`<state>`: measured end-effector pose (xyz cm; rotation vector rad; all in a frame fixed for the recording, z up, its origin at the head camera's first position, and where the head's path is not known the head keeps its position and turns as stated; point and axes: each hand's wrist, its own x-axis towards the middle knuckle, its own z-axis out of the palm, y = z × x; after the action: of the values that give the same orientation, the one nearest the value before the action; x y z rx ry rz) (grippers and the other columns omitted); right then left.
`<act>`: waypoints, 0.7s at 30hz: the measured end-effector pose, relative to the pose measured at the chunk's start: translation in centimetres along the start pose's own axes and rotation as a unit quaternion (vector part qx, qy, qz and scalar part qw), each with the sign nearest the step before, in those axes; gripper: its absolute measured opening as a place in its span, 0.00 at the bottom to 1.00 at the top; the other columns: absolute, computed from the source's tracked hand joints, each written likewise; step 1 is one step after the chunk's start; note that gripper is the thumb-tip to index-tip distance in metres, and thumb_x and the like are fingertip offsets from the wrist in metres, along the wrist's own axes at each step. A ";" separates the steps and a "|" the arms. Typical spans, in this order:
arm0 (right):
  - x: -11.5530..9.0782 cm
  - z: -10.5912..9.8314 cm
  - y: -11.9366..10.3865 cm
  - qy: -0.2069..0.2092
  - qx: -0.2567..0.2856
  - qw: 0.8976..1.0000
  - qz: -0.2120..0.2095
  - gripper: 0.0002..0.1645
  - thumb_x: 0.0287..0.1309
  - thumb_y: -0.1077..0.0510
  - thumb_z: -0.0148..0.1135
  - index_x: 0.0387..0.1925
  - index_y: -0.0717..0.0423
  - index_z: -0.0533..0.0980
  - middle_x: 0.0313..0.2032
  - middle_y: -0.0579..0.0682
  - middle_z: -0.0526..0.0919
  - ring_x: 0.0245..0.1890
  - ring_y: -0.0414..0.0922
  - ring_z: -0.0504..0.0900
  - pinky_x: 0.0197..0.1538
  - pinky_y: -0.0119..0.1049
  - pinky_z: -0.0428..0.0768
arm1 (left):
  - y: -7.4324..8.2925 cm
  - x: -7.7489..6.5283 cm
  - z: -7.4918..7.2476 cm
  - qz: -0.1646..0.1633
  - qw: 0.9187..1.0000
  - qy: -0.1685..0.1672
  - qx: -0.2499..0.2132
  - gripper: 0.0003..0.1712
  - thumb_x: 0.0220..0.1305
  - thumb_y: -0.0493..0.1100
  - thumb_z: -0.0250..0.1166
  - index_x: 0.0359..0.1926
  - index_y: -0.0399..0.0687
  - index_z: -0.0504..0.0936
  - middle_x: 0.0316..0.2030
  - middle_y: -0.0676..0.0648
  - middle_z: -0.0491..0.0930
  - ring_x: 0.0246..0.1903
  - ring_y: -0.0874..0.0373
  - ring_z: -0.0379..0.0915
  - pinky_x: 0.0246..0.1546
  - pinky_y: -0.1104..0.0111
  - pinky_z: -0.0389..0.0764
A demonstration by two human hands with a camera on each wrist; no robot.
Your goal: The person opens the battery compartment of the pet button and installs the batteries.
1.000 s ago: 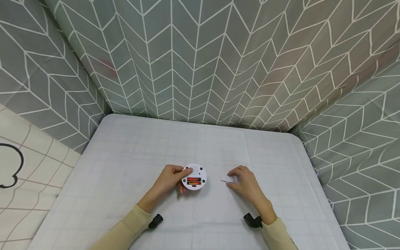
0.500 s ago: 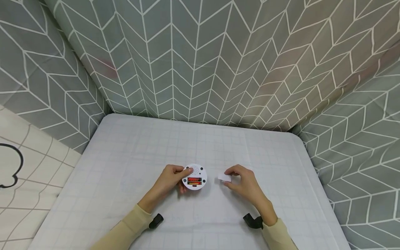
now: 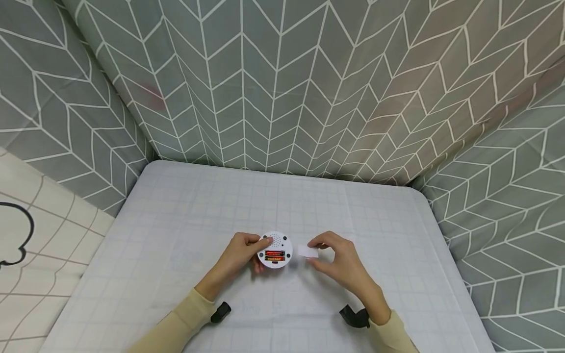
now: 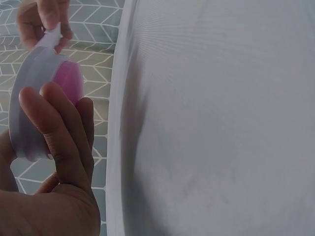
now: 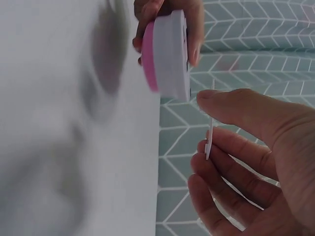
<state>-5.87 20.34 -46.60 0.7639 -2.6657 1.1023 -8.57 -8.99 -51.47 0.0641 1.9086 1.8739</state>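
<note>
A round white device [image 3: 278, 241] with a pink part on its other side [image 4: 70, 81] is gripped by my left hand [image 3: 238, 252], thumb on its perforated face. Two red batteries [image 3: 274, 255] lie side by side in its uncovered battery compartment. My right hand [image 3: 342, 257] pinches a small thin white battery cover [image 3: 307, 251] between thumb and fingers, just right of the device. Seen edge-on in the right wrist view, the cover [image 5: 210, 130] is held apart from the device's battery face.
Both hands are above a table with a white cloth [image 3: 198, 206]. Patterned grey-green curtains [image 3: 265, 98] hang behind and on both sides of it. A black wrist mount [image 3: 354, 316] sticks out from the right wrist, another [image 3: 220, 312] from the left.
My right hand has moved left, bringing the battery cover close to the device's right edge and turning it flatter to the head view. The left hand and the device stay almost still.
</note>
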 end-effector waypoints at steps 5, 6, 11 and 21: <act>0.3 0.4 -1.2 -0.013 0.012 1.000 -0.015 0.21 0.51 0.59 0.84 0.45 0.48 0.85 0.44 0.41 0.87 0.44 0.40 0.86 0.48 0.42 0.86 | 0.0 0.0 0.1 -0.003 1.000 -0.003 0.000 0.24 0.70 0.54 0.72 0.39 0.34 0.87 0.18 0.46 0.85 0.12 0.58 0.79 0.20 0.68 0.81; 0.4 0.5 -1.4 -0.017 0.018 1.000 -0.018 0.21 0.51 0.59 0.84 0.46 0.49 0.85 0.44 0.41 0.87 0.44 0.40 0.86 0.48 0.41 0.86 | 0.0 0.0 0.1 -0.003 1.000 -0.004 0.000 0.24 0.70 0.55 0.72 0.39 0.34 0.87 0.18 0.46 0.85 0.12 0.58 0.79 0.20 0.68 0.81; 1.2 1.6 -2.4 -0.034 0.043 0.998 -0.043 0.21 0.52 0.59 0.84 0.46 0.51 0.84 0.44 0.43 0.87 0.44 0.41 0.85 0.47 0.41 0.86 | -0.2 0.2 0.3 0.004 1.000 -0.006 0.001 0.25 0.71 0.55 0.71 0.39 0.32 0.87 0.17 0.46 0.84 0.12 0.58 0.78 0.19 0.68 0.80; 1.9 3.1 -3.1 -0.051 0.059 0.995 -0.059 0.20 0.53 0.60 0.83 0.45 0.52 0.83 0.43 0.43 0.86 0.44 0.40 0.84 0.45 0.41 0.87 | -0.1 0.1 0.2 0.013 1.000 -0.007 0.000 0.26 0.72 0.55 0.70 0.36 0.31 0.85 0.16 0.46 0.83 0.12 0.57 0.78 0.18 0.66 0.81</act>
<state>-5.75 15.58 -46.22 1.0099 -2.6158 1.2307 -8.57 -8.74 -51.60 0.1026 1.9089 1.8856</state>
